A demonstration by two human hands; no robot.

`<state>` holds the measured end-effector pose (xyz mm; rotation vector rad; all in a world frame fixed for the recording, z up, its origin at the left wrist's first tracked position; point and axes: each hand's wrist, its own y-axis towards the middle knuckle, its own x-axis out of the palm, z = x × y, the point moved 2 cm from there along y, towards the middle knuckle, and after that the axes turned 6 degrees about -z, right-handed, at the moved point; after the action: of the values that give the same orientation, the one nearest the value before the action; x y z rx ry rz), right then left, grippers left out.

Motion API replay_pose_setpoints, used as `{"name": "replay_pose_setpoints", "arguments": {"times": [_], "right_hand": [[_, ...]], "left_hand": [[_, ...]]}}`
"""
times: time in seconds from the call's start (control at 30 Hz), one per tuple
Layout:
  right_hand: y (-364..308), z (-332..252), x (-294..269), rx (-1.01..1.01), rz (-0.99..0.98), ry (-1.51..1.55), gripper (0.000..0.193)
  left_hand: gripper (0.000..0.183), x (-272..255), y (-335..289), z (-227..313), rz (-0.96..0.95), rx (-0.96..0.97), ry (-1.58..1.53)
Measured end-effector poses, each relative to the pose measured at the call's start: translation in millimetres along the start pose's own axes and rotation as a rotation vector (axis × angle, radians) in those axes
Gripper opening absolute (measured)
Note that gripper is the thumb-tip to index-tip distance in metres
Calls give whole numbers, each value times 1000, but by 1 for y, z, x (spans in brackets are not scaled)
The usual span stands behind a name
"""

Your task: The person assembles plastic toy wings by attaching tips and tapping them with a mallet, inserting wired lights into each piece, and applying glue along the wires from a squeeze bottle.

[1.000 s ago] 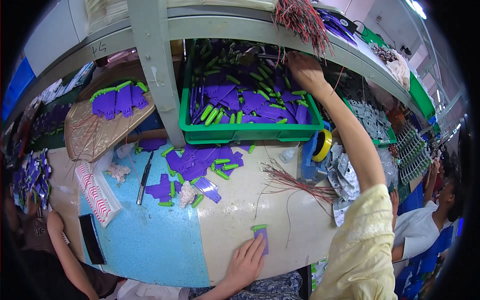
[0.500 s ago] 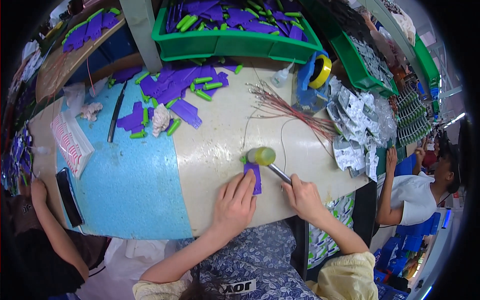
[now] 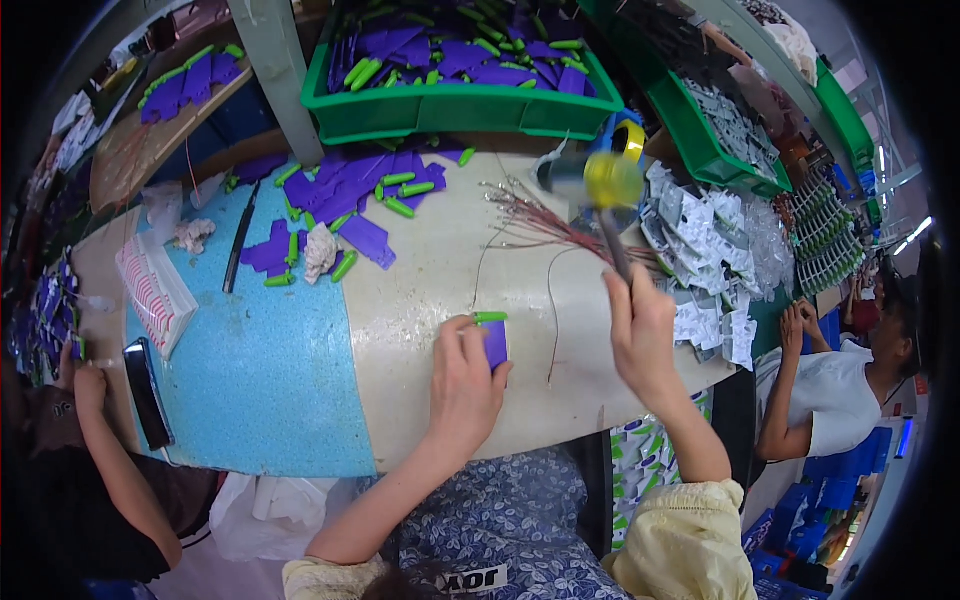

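Showing at the far left, a co-worker's forearm (image 3: 125,460) leads to a heap of purple and green parts (image 3: 52,315). Next to it, on the blue stretch of the bench (image 3: 260,390), lie a black phone (image 3: 148,395), a white packet with red chevrons (image 3: 155,295) and a slim dark tool (image 3: 240,240). Loose purple pieces (image 3: 345,190) with green ends are spread just right of that tool, near a crumpled white wad (image 3: 320,252), and behind them stands a green tray (image 3: 460,122) full of similar pieces. On the beige stretch, the person's left hand (image 3: 465,385) has its fingers and thumb closed about a single purple piece (image 3: 496,345), which lies flat near the front edge with its green end (image 3: 490,317) pointing away from the person. Farther back lies a bundle of reddish wires (image 3: 540,225). To the right, the right hand (image 3: 642,325) is clamped around the handle of a mallet (image 3: 612,180), its yellow head blurred and well apart from the piece. Beyond are silvery parts (image 3: 700,240) in a pile and, farthest right, a person in a white shirt (image 3: 830,390).
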<state>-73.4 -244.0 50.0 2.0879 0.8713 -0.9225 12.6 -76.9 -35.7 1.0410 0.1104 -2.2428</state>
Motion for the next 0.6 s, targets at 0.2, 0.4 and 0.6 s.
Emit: {"name": "replay_pose_setpoints", "arguments": {"times": [0.2, 0.4, 0.6], "right_hand": [[-25, 6, 5, 69, -125, 163, 22], [-79, 17, 35, 25, -394, -35, 26], [-75, 5, 21, 69, -324, 50, 27]], "left_hand": [[28, 6, -15, -14, 105, 52, -132], [23, 8, -16, -19, 137, 119, -111], [24, 8, -17, -19, 135, 102, -123]]}}
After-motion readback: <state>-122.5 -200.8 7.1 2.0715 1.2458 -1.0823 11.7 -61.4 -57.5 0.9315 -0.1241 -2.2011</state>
